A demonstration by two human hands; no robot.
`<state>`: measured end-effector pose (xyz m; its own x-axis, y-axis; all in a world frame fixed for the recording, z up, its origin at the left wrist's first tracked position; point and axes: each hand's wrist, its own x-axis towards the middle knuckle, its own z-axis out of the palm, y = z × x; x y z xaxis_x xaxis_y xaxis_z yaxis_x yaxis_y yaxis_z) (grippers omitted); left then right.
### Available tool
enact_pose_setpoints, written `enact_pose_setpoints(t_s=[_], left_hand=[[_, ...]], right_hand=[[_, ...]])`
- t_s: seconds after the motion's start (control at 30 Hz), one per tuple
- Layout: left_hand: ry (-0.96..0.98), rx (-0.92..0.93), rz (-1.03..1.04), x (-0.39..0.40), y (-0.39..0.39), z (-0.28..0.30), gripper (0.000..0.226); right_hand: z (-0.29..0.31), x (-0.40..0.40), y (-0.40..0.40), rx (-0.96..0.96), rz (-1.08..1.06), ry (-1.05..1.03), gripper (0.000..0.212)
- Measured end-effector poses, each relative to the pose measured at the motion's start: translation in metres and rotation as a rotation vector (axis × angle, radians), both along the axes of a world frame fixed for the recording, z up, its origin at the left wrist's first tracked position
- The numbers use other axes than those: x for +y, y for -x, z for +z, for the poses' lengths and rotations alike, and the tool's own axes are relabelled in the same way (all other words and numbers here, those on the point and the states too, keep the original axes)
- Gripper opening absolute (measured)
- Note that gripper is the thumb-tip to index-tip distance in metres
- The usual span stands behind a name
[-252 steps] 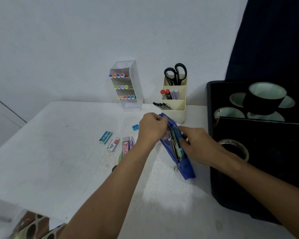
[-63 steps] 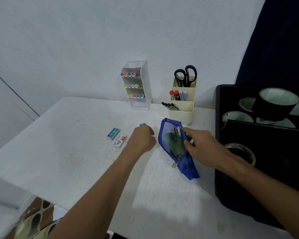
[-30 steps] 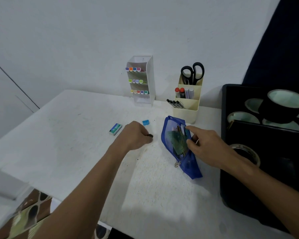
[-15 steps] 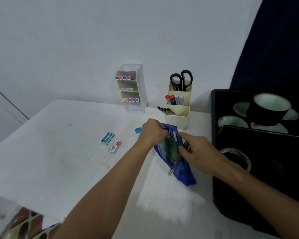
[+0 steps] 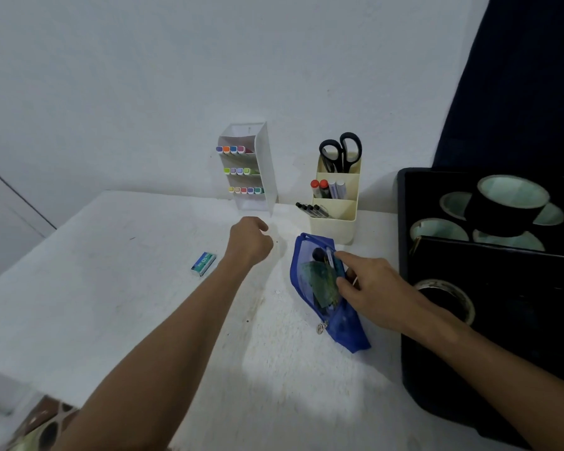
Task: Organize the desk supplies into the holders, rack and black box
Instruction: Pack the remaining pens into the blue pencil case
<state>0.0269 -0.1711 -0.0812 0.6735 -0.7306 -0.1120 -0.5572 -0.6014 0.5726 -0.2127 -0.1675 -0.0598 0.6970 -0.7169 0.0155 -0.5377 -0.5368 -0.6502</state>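
On the white desk (image 5: 111,288) a blue mesh pouch (image 5: 326,288) lies unzipped, its open mouth facing up, with pens and a green item showing inside and its zipper pull hanging off the near edge. The right hand (image 5: 368,288) rests on the pouch's right edge, index finger stretched toward the far end of the opening and thumb pressed against the mesh near the contents; its grip looks to be holding the rim of the pouch apart rather than pinching any one supply, though the fingertips are partly hidden. The left hand (image 5: 249,242) hovers over the desk to the left of the pouch, curled into a loose fist; whether its grip encloses something small I cannot tell, since the fingers fold away from view. A small green-and-white box (image 5: 203,263) lies flat on the desk further left, well apart from both hands. At the back, against the wall, a white tiered rack (image 5: 261,167) carries three rows of coloured markers, and beside it a cream holder (image 5: 334,216) keeps black-handled scissors (image 5: 341,151) upright in its top tier, red-capped markers in the middle and black pens in the lowest. The black box (image 5: 404,255) sits at the right edge, just beside the pouch, with tape rolls (image 5: 508,203) inside.
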Motion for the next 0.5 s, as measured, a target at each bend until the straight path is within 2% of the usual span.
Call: enact_pose_setpoints(t_s=[0.17, 0.3, 0.4, 0.5], left_hand=[[-0.207, -0.164, -0.163, -0.001, -0.01, -0.014, 0.05], [-0.237, -0.242, -0.206, 0.007, -0.009, -0.028, 0.041], [-0.204, -0.219, -0.17, 0.01, -0.006, -0.03, 0.033], [-0.171, -0.123, -0.164, 0.012, 0.002, -0.021, 0.043]], right_hand=[[0.0, 0.001, 0.0, 0.003, -0.002, -0.012, 0.035], [0.001, 0.002, 0.001, -0.002, -0.013, -0.014, 0.031], [0.0, 0.001, 0.001, -0.005, -0.012, -0.017, 0.03], [0.0, 0.001, 0.002, -0.011, -0.009, -0.025, 0.03]])
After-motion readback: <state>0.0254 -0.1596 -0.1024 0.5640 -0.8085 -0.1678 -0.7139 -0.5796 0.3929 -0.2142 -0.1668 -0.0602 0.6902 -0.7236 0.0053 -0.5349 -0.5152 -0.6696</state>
